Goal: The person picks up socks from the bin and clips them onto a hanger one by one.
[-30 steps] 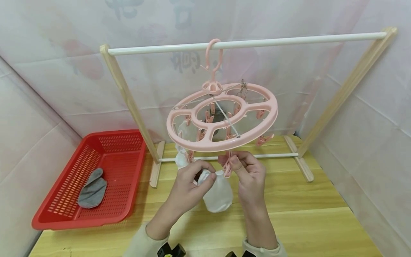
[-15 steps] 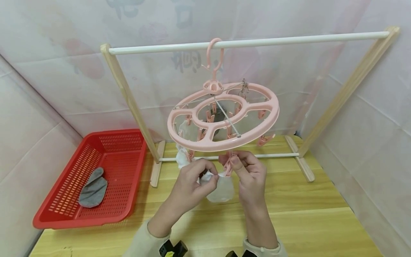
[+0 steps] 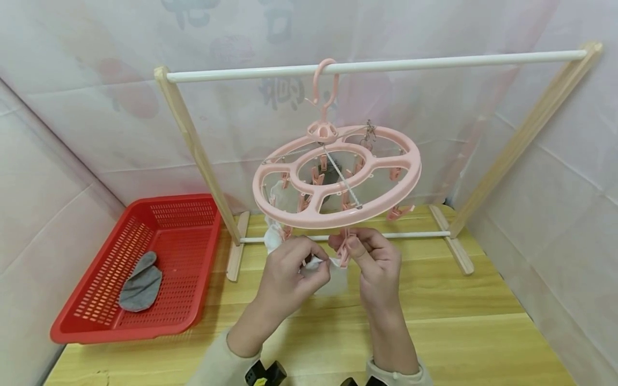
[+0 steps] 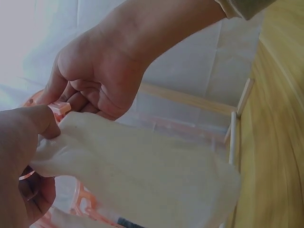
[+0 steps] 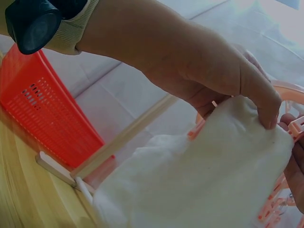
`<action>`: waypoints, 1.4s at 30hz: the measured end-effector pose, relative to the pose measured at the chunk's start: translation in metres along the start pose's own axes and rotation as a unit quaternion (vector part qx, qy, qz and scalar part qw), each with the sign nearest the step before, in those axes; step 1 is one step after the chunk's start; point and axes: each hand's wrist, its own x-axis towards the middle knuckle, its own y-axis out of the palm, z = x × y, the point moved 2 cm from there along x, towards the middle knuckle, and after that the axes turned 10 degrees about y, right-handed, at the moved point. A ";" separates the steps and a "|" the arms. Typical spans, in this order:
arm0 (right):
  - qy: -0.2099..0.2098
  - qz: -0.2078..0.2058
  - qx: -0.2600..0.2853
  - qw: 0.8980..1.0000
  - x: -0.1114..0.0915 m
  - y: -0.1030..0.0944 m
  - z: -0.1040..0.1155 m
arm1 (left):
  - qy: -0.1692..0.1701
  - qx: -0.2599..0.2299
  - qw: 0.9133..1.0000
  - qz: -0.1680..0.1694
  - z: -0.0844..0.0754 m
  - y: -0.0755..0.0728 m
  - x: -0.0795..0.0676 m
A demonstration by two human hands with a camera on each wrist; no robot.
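My left hand (image 3: 292, 271) pinches the top edge of a small white sock (image 4: 142, 166) between thumb and finger. The sock hangs down between my hands, its lower part pale and partly hidden behind the left hand in the head view. My right hand (image 3: 379, 265) pinches a pink clothespin (image 3: 344, 253) at the sock's right top corner; the pin hangs under the front rim of a round pink drying hanger (image 3: 333, 219). In the right wrist view the sock (image 5: 204, 166) spreads wide below the left hand's fingers.
The hanger hooks over a white rail (image 3: 434, 62) on a wooden stand. Several pink pins dangle from it; a white item (image 3: 273, 236) hangs at its left and a grey one (image 3: 329, 174) behind. A red basket (image 3: 205, 279) at left holds a grey sock (image 3: 141, 287).
The left hand has moved slightly right, bringing the sock's top edge to the pin. The sock's lower part has swung up and away from view. The right hand keeps its place.
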 end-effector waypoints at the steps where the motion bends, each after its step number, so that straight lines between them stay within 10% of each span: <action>1: -0.001 0.000 0.000 1.000 0.000 0.000 0.000 | 0.003 0.009 1.000 -0.001 -0.001 0.001 0.000; 33: -0.011 0.024 -0.039 0.999 0.000 0.001 0.002 | -0.024 -0.046 0.999 0.000 -0.005 -0.003 0.004; 42: 0.000 0.028 -0.050 0.998 -0.001 -0.001 -0.001 | 0.129 0.063 0.983 -0.115 -0.012 -0.027 0.020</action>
